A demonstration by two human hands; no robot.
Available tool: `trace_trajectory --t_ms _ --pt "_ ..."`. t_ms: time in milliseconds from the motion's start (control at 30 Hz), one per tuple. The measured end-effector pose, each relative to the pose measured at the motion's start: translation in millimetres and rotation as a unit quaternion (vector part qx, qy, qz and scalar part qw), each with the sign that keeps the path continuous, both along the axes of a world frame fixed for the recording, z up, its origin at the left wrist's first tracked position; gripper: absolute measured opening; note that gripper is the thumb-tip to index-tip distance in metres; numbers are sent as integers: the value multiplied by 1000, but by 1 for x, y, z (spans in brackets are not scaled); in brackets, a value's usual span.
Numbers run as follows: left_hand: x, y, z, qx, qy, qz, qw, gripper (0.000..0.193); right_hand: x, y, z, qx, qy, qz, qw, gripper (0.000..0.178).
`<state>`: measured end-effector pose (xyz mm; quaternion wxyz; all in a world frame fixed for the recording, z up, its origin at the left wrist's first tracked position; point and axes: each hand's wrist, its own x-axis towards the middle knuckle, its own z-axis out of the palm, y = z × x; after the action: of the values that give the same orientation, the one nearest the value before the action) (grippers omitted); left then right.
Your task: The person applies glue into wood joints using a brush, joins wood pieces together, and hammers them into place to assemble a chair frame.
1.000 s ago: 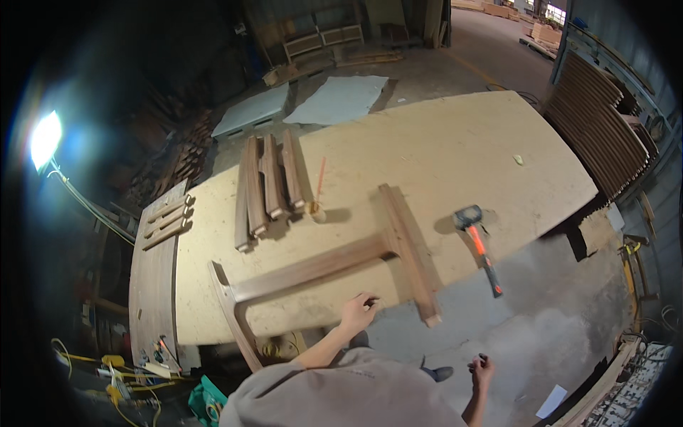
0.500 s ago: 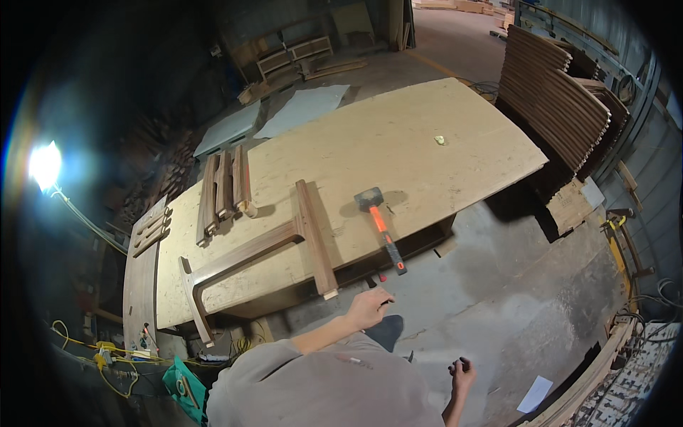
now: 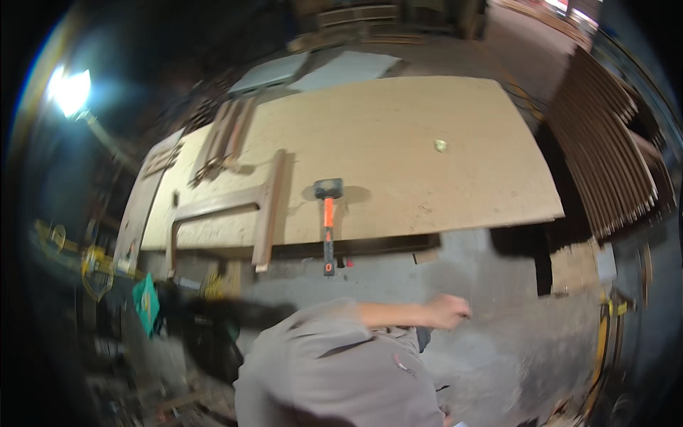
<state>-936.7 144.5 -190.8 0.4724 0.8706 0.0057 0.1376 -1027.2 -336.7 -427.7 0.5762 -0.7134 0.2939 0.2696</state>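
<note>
My left hand [image 3: 448,312] reaches out to the right in front of my body, away from the table's near edge. It looks curled, but motion smears its fingers and I cannot tell whether anything is in them. My right hand does not show; only a sliver of skin appears by my body at the lower edge. On the light wooden tabletop [image 3: 398,149] lies a mallet [image 3: 329,220] with a black head and an orange and black handle, the handle's end overhanging the near edge. Left of it lies a joined brown wooden frame [image 3: 220,203], with ends past the same edge.
Several brown wooden bars [image 3: 226,135] lie at the table's left, near smaller wooden pieces [image 3: 162,159]. A small pale lump [image 3: 440,146] sits on the right half. A tall stack of ridged brown parts [image 3: 605,153] stands right of the table. A green bag [image 3: 146,306] is at lower left.
The view has turned and moved to the right, so the table and mallet appear shifted. My left hand now reaches farther right, and my right hand has left the view. The mallet stays on the table.
</note>
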Motion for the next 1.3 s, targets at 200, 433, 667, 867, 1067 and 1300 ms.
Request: trace_trajectory --t_ms 200,433,667,867,1067,1300 --pt "194 -151 87 -21 -127 -276 953 26 -3 -57 58 -71 167 -89 979 17" --pt "339 -256 65 -44 -29 -331 942 25 83 -66 18 -163 191 -134 959 17" --pt "440 -403 56 70 -10 -375 924 22 173 -150 -45 -308 53 1 950 23" --pt "585 -530 74 84 -31 -423 902 21 219 -242 7 -168 132 -297 931 18" --pt "732 -714 104 107 -206 -501 834 27 310 -312 80 -65 86 -580 808 15" --pt "856 -1031 237 -72 -412 -576 702 40 364 -322 72 5 136 -711 690 28"
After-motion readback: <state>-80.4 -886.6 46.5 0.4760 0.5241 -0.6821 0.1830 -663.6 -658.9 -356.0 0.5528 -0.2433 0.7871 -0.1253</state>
